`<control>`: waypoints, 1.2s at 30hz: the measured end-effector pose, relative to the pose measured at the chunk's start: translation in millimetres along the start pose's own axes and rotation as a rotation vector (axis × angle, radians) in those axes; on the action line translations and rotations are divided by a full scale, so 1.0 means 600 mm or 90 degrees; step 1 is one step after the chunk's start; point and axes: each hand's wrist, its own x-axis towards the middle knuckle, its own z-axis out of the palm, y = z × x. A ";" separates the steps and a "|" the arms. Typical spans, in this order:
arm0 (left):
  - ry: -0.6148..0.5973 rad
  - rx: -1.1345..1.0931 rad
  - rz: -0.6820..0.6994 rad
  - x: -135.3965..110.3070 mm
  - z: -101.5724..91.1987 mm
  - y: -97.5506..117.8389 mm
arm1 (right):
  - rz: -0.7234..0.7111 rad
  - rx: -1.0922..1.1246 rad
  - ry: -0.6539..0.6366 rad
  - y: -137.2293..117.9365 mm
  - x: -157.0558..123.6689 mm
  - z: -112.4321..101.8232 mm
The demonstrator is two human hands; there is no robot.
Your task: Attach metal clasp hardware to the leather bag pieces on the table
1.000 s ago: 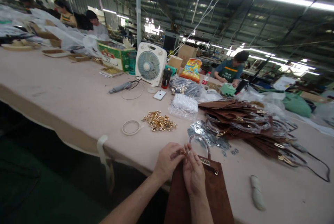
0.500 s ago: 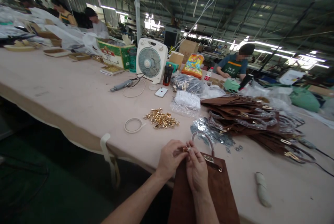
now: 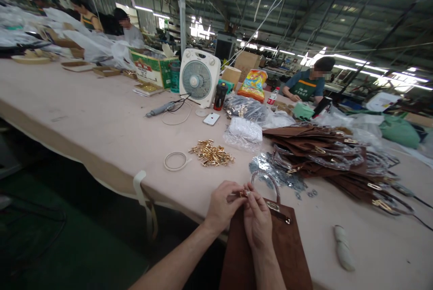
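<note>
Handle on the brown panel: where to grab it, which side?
I'd pinch the right leg of the handle, coming from the right. It's a slim arch at the panel's top edge, and that leg shows clearly, while the left hand and right hand crowd the other end. Silver pieces lie beyond the arch, so the far side looks worse.

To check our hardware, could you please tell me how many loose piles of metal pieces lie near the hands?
2: golden fittings beyond the left hand, and silvery plates beyond the bag handle. The stacked brown bags may hide more.
</note>
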 end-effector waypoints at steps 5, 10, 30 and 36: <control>0.002 -0.011 0.002 -0.001 -0.001 -0.001 | 0.010 0.002 0.003 0.001 0.002 -0.001; 0.010 0.003 0.005 -0.001 0.000 -0.002 | -0.002 -0.022 0.010 0.005 0.003 0.000; 0.016 0.022 0.038 -0.008 -0.005 -0.005 | 0.058 0.005 -0.054 -0.018 -0.006 0.012; -0.022 0.052 -0.008 0.003 -0.012 0.000 | -0.049 -0.063 -0.006 -0.009 -0.013 0.009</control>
